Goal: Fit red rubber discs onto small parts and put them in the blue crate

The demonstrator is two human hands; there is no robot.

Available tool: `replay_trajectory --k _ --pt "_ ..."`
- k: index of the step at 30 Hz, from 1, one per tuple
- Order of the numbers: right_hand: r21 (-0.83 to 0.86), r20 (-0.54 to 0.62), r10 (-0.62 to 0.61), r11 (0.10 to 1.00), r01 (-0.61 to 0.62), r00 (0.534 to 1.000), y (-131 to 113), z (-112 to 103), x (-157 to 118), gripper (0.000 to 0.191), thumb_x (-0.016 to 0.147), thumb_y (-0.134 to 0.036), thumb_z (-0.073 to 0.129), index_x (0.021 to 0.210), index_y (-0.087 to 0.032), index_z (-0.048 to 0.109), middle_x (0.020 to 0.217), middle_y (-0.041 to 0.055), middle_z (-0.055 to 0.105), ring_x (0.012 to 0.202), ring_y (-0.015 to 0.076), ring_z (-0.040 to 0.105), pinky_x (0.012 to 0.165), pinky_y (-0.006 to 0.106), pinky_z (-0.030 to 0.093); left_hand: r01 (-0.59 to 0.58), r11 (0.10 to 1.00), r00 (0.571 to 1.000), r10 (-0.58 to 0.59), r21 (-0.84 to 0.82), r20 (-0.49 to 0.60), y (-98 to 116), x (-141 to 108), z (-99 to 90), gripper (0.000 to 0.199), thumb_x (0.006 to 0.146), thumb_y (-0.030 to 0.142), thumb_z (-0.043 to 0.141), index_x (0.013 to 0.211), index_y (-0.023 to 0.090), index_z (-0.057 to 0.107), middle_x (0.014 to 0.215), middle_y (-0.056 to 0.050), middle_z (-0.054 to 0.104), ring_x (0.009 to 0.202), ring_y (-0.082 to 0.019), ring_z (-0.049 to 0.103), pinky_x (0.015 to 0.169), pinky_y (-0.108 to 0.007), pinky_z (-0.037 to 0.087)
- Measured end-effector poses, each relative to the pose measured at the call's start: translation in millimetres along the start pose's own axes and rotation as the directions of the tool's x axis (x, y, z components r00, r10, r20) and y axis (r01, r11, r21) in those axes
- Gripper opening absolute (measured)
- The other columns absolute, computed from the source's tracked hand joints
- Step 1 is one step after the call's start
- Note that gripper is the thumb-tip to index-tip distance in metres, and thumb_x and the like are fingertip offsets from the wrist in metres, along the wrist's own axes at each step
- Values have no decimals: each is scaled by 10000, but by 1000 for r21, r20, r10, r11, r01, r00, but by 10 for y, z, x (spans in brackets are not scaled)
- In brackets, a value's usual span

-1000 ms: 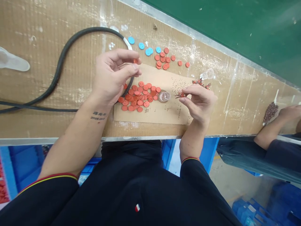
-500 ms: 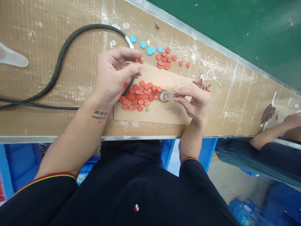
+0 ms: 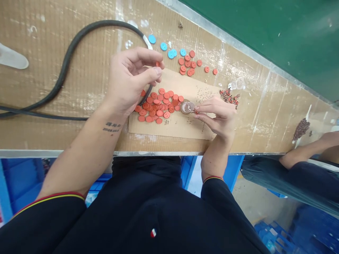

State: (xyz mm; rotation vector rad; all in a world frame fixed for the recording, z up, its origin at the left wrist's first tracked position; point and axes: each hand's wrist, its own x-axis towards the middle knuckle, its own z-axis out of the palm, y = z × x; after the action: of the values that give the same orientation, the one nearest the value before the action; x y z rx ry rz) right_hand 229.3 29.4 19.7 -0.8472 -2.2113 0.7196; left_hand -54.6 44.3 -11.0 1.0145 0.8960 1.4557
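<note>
My left hand [image 3: 132, 76] is raised above the board, thumb and fingers pinched on a small red disc [image 3: 158, 64] seen partly between the fingertips. A pile of red button-like discs [image 3: 160, 107] lies below it on a flat cardboard sheet [image 3: 177, 130]. My right hand [image 3: 218, 114] pinches a small dark part with a red tip [image 3: 196, 112], its exact kind too small to make out. Those fingertips are at the rim of a small clear cup [image 3: 186, 107] beside the pile. Behind my right hand is a heap of similar red-and-dark parts [image 3: 230, 97].
Blue discs [image 3: 163, 46] and more red discs [image 3: 188, 64] lie farther back. A thick black cable [image 3: 66, 60] loops at left. Clear round pieces [image 3: 237, 84] sit near the heap. At right, a co-worker's arm [image 3: 309, 148] rests near a brown pile [image 3: 301, 129].
My right hand has shifted slightly left, bringing the small part to the cup's rim. My left hand keeps its pinch on the disc. The view has shifted a little.
</note>
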Motion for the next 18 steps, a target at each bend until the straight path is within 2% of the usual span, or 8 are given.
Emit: replay_trajectory --k 4,7,11,18 --pt "-22 23 40 999 -40 999 8 3 -6 84 912 -380 822 992 -355 822 893 -46 848 835 178 793 777 376 631 18 1000 998 -18 -13 -56 25 0 31 201 685 147 814 857 245 840 810 7 759 607 -106 635 557 -290 486" --pt "-24 44 74 997 -73 996 11 1 -9 76 909 -388 824 977 -355 821 890 -43 846 847 185 798 789 385 639 20 1000 998 -21 -6 -54 34 5 40 208 666 170 817 837 284 846 809 2 755 607 -126 618 554 -331 478" --pt "7 51 64 998 -64 997 11 0 -9 101 904 -350 833 1003 -369 821 899 -48 845 859 175 796 806 370 646 20 1000 998 -21 -12 -56 34 6 48 214 654 172 823 827 294 850 806 2 756 603 -127 613 551 -340 459" --pt "-51 34 29 998 -27 999 5 6 2 89 897 -376 836 979 -343 822 881 -41 849 821 183 795 762 375 640 1 1000 999 -2 -30 -32 37 15 46 237 654 139 800 831 289 848 786 7 745 592 -123 616 546 -329 452"
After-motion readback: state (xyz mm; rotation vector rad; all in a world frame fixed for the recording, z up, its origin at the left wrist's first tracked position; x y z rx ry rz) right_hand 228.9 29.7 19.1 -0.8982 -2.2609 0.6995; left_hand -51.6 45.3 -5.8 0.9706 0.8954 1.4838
